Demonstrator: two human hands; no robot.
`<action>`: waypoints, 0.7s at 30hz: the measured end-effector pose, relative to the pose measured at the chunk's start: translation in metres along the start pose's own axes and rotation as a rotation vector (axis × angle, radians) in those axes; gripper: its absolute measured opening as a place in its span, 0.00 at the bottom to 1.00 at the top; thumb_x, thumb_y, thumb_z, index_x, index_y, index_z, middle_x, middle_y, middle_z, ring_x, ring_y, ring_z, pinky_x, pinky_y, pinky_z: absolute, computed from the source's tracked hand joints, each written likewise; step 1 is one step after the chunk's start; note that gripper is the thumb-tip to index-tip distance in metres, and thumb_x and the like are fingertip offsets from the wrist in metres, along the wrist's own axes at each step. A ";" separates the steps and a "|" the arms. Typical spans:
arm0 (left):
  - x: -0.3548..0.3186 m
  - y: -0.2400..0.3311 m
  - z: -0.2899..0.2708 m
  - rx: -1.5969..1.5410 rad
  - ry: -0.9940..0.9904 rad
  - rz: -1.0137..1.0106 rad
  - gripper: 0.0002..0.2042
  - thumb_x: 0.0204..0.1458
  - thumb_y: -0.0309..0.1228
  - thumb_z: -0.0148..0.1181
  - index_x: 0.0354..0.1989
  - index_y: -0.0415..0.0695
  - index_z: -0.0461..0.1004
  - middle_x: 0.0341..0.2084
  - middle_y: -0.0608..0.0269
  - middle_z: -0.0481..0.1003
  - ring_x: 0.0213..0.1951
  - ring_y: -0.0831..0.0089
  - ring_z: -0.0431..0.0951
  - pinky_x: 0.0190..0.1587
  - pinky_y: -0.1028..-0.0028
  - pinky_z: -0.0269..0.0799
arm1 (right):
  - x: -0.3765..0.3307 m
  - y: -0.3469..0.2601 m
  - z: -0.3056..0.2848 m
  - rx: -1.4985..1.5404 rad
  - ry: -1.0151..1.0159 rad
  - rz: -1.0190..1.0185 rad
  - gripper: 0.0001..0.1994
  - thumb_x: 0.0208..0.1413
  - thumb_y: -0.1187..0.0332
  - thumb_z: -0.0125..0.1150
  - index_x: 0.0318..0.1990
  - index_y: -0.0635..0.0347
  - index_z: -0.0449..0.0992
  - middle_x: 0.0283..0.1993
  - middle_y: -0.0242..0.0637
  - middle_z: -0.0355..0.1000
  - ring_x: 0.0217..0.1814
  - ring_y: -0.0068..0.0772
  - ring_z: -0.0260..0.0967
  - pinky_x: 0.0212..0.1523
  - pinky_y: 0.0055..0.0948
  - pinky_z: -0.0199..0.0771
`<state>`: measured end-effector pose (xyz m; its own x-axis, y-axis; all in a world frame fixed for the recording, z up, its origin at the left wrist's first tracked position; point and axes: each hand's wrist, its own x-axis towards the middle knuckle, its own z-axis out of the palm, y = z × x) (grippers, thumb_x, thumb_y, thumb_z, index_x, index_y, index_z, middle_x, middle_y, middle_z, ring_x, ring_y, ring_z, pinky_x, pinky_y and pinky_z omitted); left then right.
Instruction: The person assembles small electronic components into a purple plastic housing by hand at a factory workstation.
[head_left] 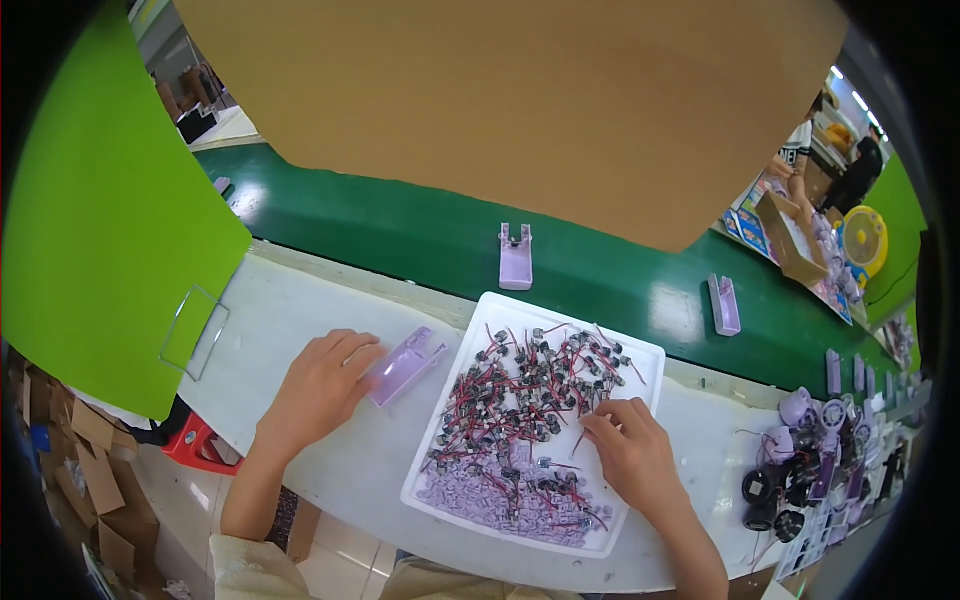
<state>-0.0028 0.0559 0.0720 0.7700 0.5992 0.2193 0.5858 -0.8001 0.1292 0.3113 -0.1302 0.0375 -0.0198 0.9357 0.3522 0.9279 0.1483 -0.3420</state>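
Left of the tray, a light purple plastic housing (408, 366) lies tilted at the fingers of my left hand (325, 385). Thumb and fingers close on its near-left edge. My right hand (635, 450) is over the right side of a white tray (648, 375), fingertips pinched together around a small wired part (578, 440), mostly hidden by the fingers. A heap of small black parts with red and black wires (520, 390) fills the tray's far half. Small purple plastic pieces (500, 500) are piled in its near part.
Beyond the white worktop (290, 290) runs a green conveyor belt (380, 215) bearing purple housings (516, 262) (724, 305). A brown board (540, 110) hangs over it. Black motors and purple fan parts (800, 460) crowd the right. A green panel (110, 220) stands left; a co-worker (795, 165) is far right.
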 end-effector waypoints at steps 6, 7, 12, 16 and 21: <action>0.027 -0.033 0.007 -0.218 -0.147 0.029 0.19 0.52 0.26 0.60 0.55 0.48 0.72 0.46 0.56 0.73 0.47 0.59 0.73 0.48 0.64 0.71 | 0.001 0.004 -0.013 0.010 -0.102 -0.092 0.18 0.40 0.83 0.60 0.41 0.56 0.79 0.39 0.33 0.71 0.38 0.35 0.69 0.33 0.32 0.75; 0.034 -0.043 0.006 -0.217 -0.141 0.011 0.19 0.52 0.26 0.60 0.55 0.48 0.72 0.46 0.56 0.73 0.47 0.59 0.73 0.48 0.64 0.71 | 0.005 0.002 -0.016 0.014 -0.117 -0.103 0.19 0.38 0.83 0.60 0.41 0.56 0.80 0.38 0.33 0.71 0.39 0.34 0.69 0.33 0.31 0.74; 0.064 -0.067 0.019 -0.666 -0.366 -0.085 0.18 0.58 0.37 0.58 0.57 0.49 0.72 0.29 0.58 0.76 0.27 0.72 0.72 0.32 0.73 0.68 | 0.019 -0.007 -0.023 0.154 0.046 -0.071 0.18 0.38 0.84 0.64 0.39 0.55 0.82 0.37 0.34 0.75 0.38 0.34 0.71 0.34 0.31 0.74; 0.062 -0.058 0.038 -0.770 -0.499 -0.128 0.20 0.58 0.39 0.58 0.59 0.49 0.71 0.19 0.64 0.73 0.23 0.77 0.70 0.30 0.75 0.66 | 0.042 -0.032 -0.017 0.340 0.060 0.052 0.13 0.43 0.84 0.65 0.37 0.57 0.82 0.36 0.36 0.78 0.35 0.37 0.73 0.34 0.31 0.74; 0.051 -0.061 0.045 -0.941 -0.505 -0.178 0.18 0.59 0.34 0.56 0.59 0.49 0.70 0.22 0.66 0.76 0.25 0.80 0.70 0.32 0.77 0.67 | 0.048 -0.057 -0.020 0.239 -0.035 0.367 0.07 0.47 0.79 0.65 0.35 0.60 0.80 0.33 0.37 0.76 0.29 0.34 0.72 0.26 0.28 0.71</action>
<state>0.0119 0.1363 0.0315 0.8344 0.4796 -0.2716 0.4359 -0.2727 0.8577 0.2651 -0.1002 0.0914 0.2788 0.9499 0.1412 0.7638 -0.1302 -0.6321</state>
